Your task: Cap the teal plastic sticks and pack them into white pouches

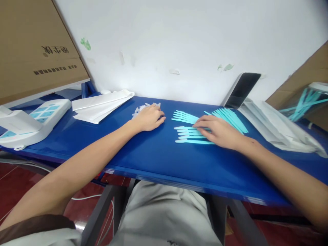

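Note:
My left hand (150,118) rests palm down on the blue table beside a small pile of translucent caps (137,110), partly covering it. Its thumb stands apart from the lightly curled fingers, with nothing visible in them. My right hand (217,130) pinches thumb to fingers over slim turquoise sticks that look like eyebrow razors. Under and left of it lies a row of these razors with pale capped ends (188,140). Just behind, another fanned group of razors (185,117) points left. A larger bundle of razors (232,120) lies beyond my right wrist.
White folded paper or bags (102,106) lie at the left, beside a white device with blue panels (46,114). A phone (242,90) leans on the wall. White bags (279,130) and a clear container of turquoise sticks (307,102) are at the right. A cardboard box (33,44) stands far left.

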### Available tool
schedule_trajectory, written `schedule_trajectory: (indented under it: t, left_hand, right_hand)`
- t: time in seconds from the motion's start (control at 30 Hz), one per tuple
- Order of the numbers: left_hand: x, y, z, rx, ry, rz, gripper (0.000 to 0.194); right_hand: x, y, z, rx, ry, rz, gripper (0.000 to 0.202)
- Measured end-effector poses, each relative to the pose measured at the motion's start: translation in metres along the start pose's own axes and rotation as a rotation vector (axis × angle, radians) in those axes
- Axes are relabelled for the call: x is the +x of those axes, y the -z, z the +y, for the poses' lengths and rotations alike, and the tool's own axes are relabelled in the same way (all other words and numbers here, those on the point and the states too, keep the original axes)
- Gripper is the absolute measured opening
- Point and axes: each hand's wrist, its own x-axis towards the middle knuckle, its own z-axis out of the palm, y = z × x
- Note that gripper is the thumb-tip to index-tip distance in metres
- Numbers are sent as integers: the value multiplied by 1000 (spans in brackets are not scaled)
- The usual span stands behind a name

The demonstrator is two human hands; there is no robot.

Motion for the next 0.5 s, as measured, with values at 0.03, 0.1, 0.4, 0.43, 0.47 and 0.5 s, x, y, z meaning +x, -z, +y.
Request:
schedule_trajectory:
  t: [0.03, 0.1, 0.4, 0.43, 0.47, 0.5]
  left_hand:
    - [0, 0, 1, 4, -2, -13, 43]
    - [0, 3, 4, -9, 1, -28, 40]
    - [-1, 4, 14, -160, 26, -31, 52]
    - [-1, 3, 14, -183, -1, -30, 53]
    - [-1, 1, 14, -201, -29, -26, 54]
    - [-1, 0, 14, -208, -50, -17, 55]
  right_hand:
    - [0, 0, -2, 24, 25, -13, 36]
    - [1, 0, -4, 49, 60, -29, 36]
    - [0, 1, -4, 1, 20, -48, 41]
    - [0, 2, -4, -8, 15, -41, 41]
    - [0, 2, -4, -15, 12, -33, 40]
    - [0, 2, -4, -16, 12, -23, 40]
